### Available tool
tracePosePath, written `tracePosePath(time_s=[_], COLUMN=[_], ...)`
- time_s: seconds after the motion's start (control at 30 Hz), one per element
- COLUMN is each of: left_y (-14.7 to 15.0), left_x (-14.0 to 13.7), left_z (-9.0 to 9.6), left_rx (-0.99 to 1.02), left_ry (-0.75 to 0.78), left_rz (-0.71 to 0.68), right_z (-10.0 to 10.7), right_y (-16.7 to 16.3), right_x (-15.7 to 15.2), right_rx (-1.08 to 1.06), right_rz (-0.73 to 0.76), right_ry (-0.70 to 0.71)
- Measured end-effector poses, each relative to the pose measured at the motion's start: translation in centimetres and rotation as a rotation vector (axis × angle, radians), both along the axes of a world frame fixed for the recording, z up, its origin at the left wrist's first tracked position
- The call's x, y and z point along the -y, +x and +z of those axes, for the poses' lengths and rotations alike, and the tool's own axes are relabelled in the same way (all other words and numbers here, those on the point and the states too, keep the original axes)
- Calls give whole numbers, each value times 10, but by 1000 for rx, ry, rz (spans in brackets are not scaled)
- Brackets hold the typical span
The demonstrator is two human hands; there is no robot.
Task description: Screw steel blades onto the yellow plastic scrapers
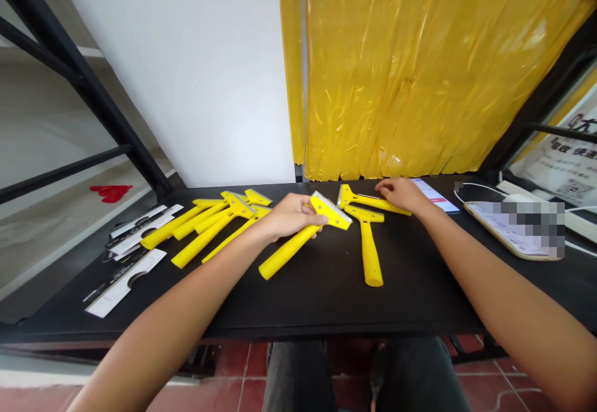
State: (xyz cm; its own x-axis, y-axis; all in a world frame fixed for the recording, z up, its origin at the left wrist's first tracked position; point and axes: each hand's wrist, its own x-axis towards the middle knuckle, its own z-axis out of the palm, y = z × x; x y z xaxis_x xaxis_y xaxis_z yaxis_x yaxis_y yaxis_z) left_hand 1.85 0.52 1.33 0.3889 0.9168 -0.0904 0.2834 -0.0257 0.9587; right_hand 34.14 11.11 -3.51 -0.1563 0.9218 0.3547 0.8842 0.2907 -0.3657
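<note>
Left fingers (319,220) pinch 1 yellow scraper (332,214); right fingers (386,184) curl beside another scraper (373,201), grip unclear.

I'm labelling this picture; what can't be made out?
Head view:
Left hand: some fingers, hidden by its scraper.
Right hand: palm side, hidden by the hand itself.
Phone: screen partly pixelated.
Printed sheet: lettering cut off by right edge.
Front card: print, too small.
</note>
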Motion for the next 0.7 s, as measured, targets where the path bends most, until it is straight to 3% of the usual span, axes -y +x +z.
tracePosePath(time_s=[0.07,0.1,0.13,0.23,0.33,0.43,0.53,0.6,0.7], left_y=[-2,-2,-2,4,15,22,5,-27,-105], left_x=[-2,-3,-3,0,8,15,10,-1,-21], left_z=[7,10,12,10,3,3,17,33,53], left_rx=[152,237,323,553,614,400,-57,-257,-305], left_ry=[29,48,61,61,68,213,506,638,679], left_rz=[99,150,188,211,193,229,369,515,779], right_z=[14,22,29,41,39,30,28,30,35], right_y=[-17,-29,-44,-92,-127,-137,-129,-121,-113], right_x=[15,25,37,79,112,124,119,112,105], right_rx=[-78,-236,-415,-787,-771,-818,-993,-1070,-1072], right_rz=[-39,-11,76,464,725,741,649,591,546], right_ry=[110,164,124,-300,-578,-705,-735,-723,-703])
